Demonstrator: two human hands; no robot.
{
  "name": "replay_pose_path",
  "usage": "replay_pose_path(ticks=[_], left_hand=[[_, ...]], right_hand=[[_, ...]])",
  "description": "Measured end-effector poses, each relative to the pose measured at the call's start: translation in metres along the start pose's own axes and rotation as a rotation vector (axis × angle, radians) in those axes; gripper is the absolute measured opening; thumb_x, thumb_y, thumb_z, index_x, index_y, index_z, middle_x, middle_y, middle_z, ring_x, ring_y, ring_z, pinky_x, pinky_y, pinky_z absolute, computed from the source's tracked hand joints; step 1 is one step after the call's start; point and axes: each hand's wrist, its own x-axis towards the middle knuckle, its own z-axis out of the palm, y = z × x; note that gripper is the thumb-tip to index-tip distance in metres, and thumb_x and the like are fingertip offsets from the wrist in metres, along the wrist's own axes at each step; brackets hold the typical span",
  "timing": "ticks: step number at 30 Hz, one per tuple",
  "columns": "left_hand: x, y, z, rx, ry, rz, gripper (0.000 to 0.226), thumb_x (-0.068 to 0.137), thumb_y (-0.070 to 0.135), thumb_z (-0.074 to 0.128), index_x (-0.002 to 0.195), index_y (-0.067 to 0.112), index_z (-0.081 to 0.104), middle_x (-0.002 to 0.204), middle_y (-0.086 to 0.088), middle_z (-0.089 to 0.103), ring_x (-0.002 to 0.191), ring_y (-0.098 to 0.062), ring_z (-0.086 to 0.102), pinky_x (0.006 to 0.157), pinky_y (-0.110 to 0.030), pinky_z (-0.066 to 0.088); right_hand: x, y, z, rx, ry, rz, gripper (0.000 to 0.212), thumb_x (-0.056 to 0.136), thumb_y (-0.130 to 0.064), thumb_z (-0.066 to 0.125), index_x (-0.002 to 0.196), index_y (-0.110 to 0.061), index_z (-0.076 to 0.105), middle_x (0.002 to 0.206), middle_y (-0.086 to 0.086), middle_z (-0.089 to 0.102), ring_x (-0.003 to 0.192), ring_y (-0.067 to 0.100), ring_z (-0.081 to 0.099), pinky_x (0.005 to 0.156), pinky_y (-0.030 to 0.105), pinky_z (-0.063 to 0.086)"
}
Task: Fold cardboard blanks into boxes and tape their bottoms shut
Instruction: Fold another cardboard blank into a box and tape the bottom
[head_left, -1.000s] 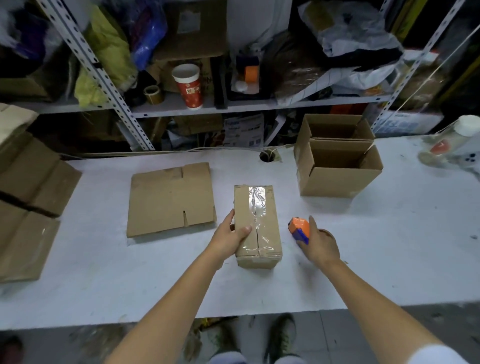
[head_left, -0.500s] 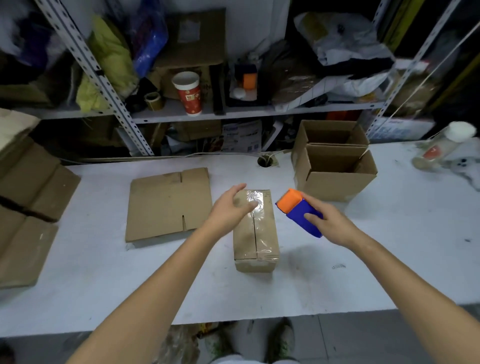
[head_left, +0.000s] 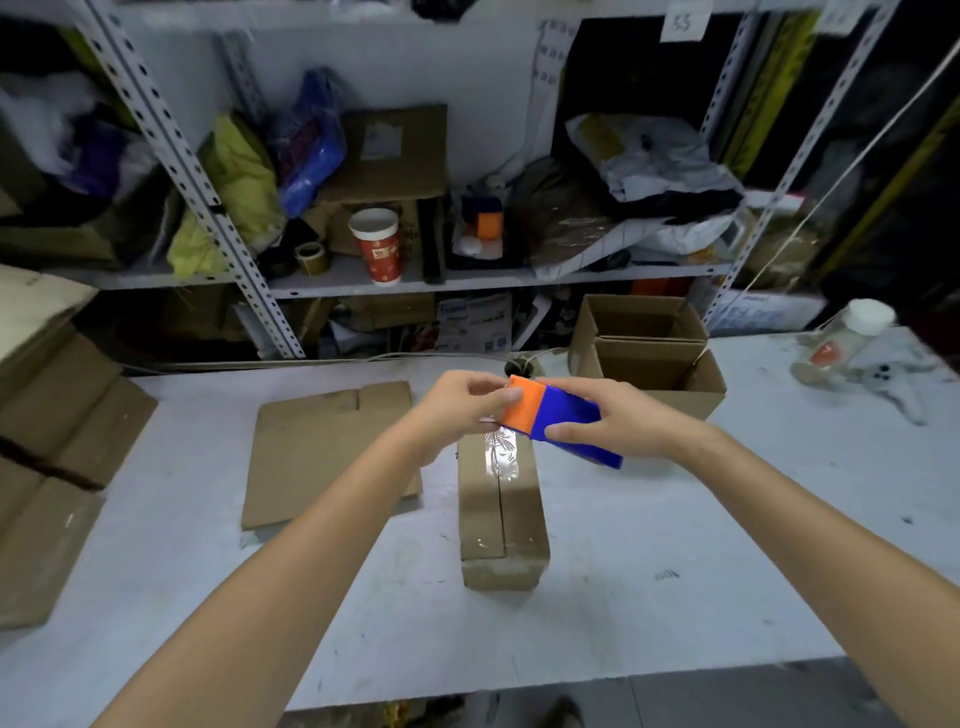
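Left hand (head_left: 457, 410), right hand (head_left: 618, 422) gripping tape dispenser (head_left: 563, 415), box (head_left: 501, 519) partly hidden

left hand (head_left: 457, 410): off box (head_left: 501, 519), onto tape dispenser (head_left: 561, 421) | dispenser raised

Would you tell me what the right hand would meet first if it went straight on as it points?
Probably the left hand, pinching the orange end of the tape dispenser the right hand grips; depth is unclear.

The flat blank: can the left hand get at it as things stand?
Probably yes, once freed. The blank lies uncovered just below and left of the left hand, with nothing between them, but that hand pinches the orange end of the dispenser.
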Motion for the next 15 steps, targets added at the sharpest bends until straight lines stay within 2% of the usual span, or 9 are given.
replay_pose_path(ticks=[3,6,8,9,12,15], left_hand=[[-0.001,-0.005,-0.011,-0.163,0.009,-0.108,0.018,0.098,0.008,0.057,0.110,0.006,0.070,0.105,-0.014,0.074,0.093,-0.021,0.072,0.078,-0.029,0.059],[0.003,-0.022,-0.011,-0.072,0.076,-0.117,0.018,0.097,0.008,0.063,0.112,0.000,0.067,0.099,-0.021,0.073,0.081,-0.019,0.072,0.074,-0.027,0.059],[0.005,-0.035,-0.016,-0.058,0.184,-0.147,0.020,0.094,0.010,0.067,0.110,-0.003,0.068,0.090,-0.015,0.071,0.071,-0.014,0.068,0.066,-0.023,0.059],[0.005,-0.041,-0.024,-0.065,0.253,-0.168,0.020,0.094,0.009,0.068,0.110,-0.003,0.068,0.089,-0.013,0.070,0.071,-0.014,0.066,0.065,-0.022,0.059],[0.004,-0.063,-0.066,-0.095,0.428,-0.245,0.018,0.092,0.010,0.068,0.109,0.001,0.069,0.100,-0.011,0.071,0.085,-0.018,0.068,0.075,-0.025,0.059],[0.009,-0.077,-0.077,-0.070,0.436,-0.267,0.015,0.092,0.010,0.070,0.106,0.004,0.070,0.101,-0.011,0.072,0.088,-0.019,0.069,0.078,-0.026,0.059]], right_hand=[[0.004,-0.008,-0.002,-0.035,-0.010,-0.002,0.069,0.089,-0.050,0.068,0.148,-0.046,0.035,0.126,-0.012,0.057,0.104,0.007,0.058,0.078,0.025,0.053],[0.010,-0.020,0.005,-0.165,-0.062,-0.056,0.065,0.091,-0.050,0.066,0.148,-0.043,0.036,0.119,-0.015,0.053,0.099,0.006,0.055,0.072,0.020,0.047],[0.014,-0.021,0.008,-0.284,-0.084,-0.073,0.064,0.091,-0.053,0.064,0.147,-0.041,0.036,0.118,-0.014,0.055,0.099,0.008,0.055,0.074,0.024,0.049],[0.013,-0.015,0.005,-0.336,-0.094,-0.050,0.064,0.091,-0.055,0.063,0.147,-0.041,0.037,0.119,-0.012,0.056,0.100,0.010,0.055,0.077,0.027,0.050],[0.005,0.022,-0.024,-0.393,-0.140,0.117,0.068,0.089,-0.056,0.065,0.148,-0.039,0.039,0.127,-0.009,0.059,0.104,0.013,0.056,0.087,0.032,0.052],[0.007,0.051,-0.040,-0.387,-0.191,0.213,0.069,0.089,-0.054,0.067,0.149,-0.037,0.038,0.127,-0.009,0.056,0.107,0.015,0.056,0.089,0.033,0.050]])
